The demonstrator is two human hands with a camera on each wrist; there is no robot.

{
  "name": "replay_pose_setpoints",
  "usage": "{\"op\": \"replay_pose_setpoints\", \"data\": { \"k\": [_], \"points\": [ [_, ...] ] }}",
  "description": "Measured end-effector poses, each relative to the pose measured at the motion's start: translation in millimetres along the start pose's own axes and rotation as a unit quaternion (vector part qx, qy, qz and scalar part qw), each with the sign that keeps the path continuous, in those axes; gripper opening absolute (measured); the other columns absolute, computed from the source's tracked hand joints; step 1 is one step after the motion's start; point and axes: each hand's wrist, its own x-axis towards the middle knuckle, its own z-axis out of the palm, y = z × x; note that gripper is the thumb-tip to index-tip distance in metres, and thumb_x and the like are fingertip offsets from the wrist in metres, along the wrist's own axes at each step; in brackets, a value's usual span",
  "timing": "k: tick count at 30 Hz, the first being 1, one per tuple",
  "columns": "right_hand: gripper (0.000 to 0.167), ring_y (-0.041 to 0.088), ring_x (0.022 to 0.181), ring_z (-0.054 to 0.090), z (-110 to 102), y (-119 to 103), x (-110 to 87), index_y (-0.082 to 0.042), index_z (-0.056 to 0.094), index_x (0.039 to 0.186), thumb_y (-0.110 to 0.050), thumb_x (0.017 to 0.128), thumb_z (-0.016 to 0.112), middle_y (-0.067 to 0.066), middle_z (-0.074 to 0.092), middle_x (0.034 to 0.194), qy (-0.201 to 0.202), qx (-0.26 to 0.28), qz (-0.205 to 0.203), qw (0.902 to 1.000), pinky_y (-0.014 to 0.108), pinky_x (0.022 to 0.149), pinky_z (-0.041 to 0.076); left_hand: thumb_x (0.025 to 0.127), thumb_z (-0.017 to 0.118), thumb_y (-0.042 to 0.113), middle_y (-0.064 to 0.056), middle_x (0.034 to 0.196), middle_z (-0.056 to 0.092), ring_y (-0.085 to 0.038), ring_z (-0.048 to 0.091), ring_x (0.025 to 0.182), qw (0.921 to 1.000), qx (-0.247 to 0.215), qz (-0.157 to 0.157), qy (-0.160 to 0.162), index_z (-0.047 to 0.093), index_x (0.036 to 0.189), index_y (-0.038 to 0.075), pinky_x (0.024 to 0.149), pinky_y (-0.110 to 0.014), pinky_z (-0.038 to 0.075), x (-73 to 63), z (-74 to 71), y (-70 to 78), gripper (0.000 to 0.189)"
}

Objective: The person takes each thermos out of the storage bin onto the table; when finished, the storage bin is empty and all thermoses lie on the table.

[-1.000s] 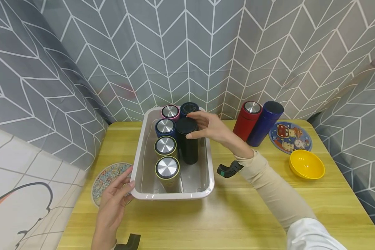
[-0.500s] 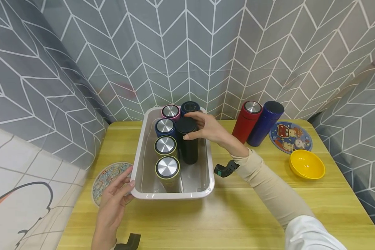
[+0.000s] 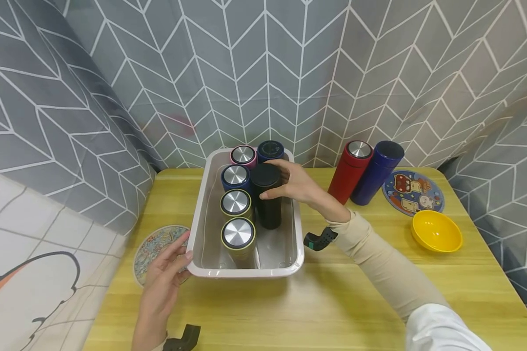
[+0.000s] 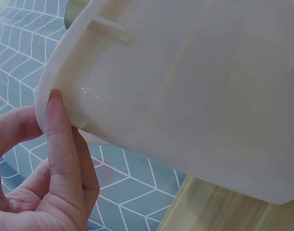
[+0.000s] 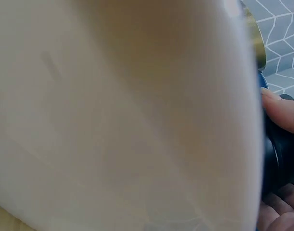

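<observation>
My left hand [image 3: 161,280] pinches the near left corner of a white plastic basin [image 3: 246,272]; the left wrist view shows the thumb and a finger [image 4: 57,130] on either side of its rim. Inside the basin my right hand [image 3: 299,186] grips a black thermos bottle [image 3: 270,209] near its lid. In the right wrist view the basin's wall hides most of that bottle. Silver-lidded bottles stand in a row on its left: a pink one [image 3: 243,155], a blue one [image 3: 235,176] and two yellow-green ones [image 3: 237,202]. Behind it is a dark blue bottle [image 3: 271,150].
Right of the basin, a red bottle [image 3: 350,170] and a blue bottle [image 3: 376,173] stand side by side on the wooden table [image 3: 334,307]. A round cartoon mat [image 3: 414,191] and a yellow bowl [image 3: 436,231] lie farther right. Another round mat [image 3: 147,258] is partly under the left hand.
The right hand has shifted very slightly on the black bottle's lid. The whole head view has moved a little; the left hand keeps its hold on the basin.
</observation>
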Motion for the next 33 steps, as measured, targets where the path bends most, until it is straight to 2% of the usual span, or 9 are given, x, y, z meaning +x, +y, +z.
{"op": "replay_pose_setpoints", "data": {
  "k": [12, 19, 25, 33],
  "points": [
    [0.074, 0.025, 0.121, 0.066, -0.5, 9.9, -3.2, -0.014, 0.058, 0.137, -0.011, 0.07, 0.09, 0.01, 0.069, 0.128, 0.023, 0.017, -0.005, 0.9996, 0.042, 0.111, 0.053, 0.096, 0.052, -0.01, 0.002, 0.102, 0.062, -0.007, 0.067, 0.088, 0.9997, -0.018, 0.01, -0.012, 0.058, 0.14, 0.007, 0.074, -0.022, 0.064, 1.1, -0.9, -2.2, 0.047],
    [0.073, 0.024, 0.121, 0.066, -5.3, 4.7, -10.5, -0.012, 0.06, 0.136, -0.012, 0.07, 0.091, 0.009, 0.069, 0.126, 0.049, 0.02, -0.023, 0.9983, 0.04, 0.112, 0.052, 0.097, 0.051, -0.011, 0.002, 0.103, 0.063, -0.008, 0.067, 0.089, 0.9995, -0.024, 0.011, -0.016, 0.058, 0.14, 0.007, 0.074, -0.023, 0.064, -0.4, -2.2, -3.9, 0.047],
    [0.074, 0.021, 0.124, 0.064, -16.2, -9.9, -23.1, -0.013, 0.059, 0.137, -0.011, 0.07, 0.091, 0.007, 0.066, 0.132, 0.066, 0.036, -0.04, 0.9963, 0.036, 0.117, 0.047, 0.097, 0.051, -0.01, 0.002, 0.103, 0.063, -0.007, 0.067, 0.089, 0.9998, -0.016, 0.009, -0.012, 0.057, 0.141, 0.006, 0.075, -0.022, 0.064, -0.8, -2.4, -2.6, 0.047],
    [0.075, 0.014, 0.119, 0.067, -32.0, -43.7, -49.7, -0.017, 0.06, 0.137, -0.012, 0.07, 0.092, 0.003, 0.067, 0.13, 0.118, 0.03, -0.073, 0.9899, 0.027, 0.111, 0.051, 0.098, 0.051, -0.009, 0.004, 0.103, 0.064, -0.006, 0.067, 0.089, 1.0, -0.006, 0.0, -0.006, 0.05, 0.145, 0.0, 0.073, -0.02, 0.063, 0.1, -1.2, -1.3, 0.048]
  ]
}}
